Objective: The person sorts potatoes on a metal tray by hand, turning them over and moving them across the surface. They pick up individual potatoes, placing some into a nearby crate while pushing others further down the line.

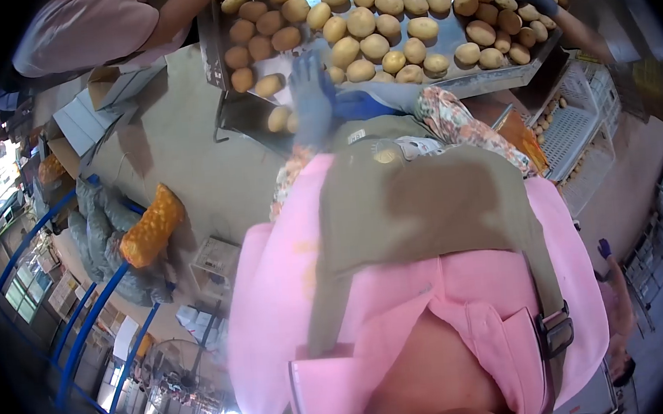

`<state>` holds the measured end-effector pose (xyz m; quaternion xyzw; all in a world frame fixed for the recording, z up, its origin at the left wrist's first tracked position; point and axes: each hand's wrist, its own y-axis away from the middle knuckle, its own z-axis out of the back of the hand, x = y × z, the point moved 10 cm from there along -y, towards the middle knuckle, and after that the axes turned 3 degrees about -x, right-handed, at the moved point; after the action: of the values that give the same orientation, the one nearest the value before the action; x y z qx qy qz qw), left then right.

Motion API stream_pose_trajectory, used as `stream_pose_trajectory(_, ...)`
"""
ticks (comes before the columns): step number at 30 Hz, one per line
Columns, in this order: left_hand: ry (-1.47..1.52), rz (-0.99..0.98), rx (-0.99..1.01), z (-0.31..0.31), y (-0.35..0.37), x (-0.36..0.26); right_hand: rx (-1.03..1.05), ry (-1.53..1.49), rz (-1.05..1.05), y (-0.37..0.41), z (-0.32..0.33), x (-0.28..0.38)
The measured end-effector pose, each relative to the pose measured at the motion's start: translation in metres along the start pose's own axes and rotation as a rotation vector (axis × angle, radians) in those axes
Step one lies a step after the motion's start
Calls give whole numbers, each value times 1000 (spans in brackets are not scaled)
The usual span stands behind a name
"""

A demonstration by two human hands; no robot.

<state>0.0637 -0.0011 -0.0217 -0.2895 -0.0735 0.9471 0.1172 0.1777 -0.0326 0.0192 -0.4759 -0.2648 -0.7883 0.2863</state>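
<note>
Left of your hands, browner potatoes (269, 23) lie grouped on the counter (499, 80); pale potatoes (278, 118) lie lower, beside your left wrist. Your left hand (310, 96), blurred, appears spread, pinching nothing visible. Your right hand (366, 103) reaches in beside it; whether its fingers are spread or closed, you cannot tell here. Beyond and rightward, many loose potatoes (361, 22) cover the counter: much is judged left, with some already in the crate (571, 137).
</note>
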Motion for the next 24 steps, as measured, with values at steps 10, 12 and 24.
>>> stream_pose_trajectory(10,-328,350,326,41,87,66,-330,293,-436,99,117,-98)
stream_pose_trajectory(12,-326,341,245,49,96,64,-198,418,-502,124,87,-110)
stream_pose_trajectory(24,-134,64,395,16,51,-9,47,-953,-351,5,17,5)
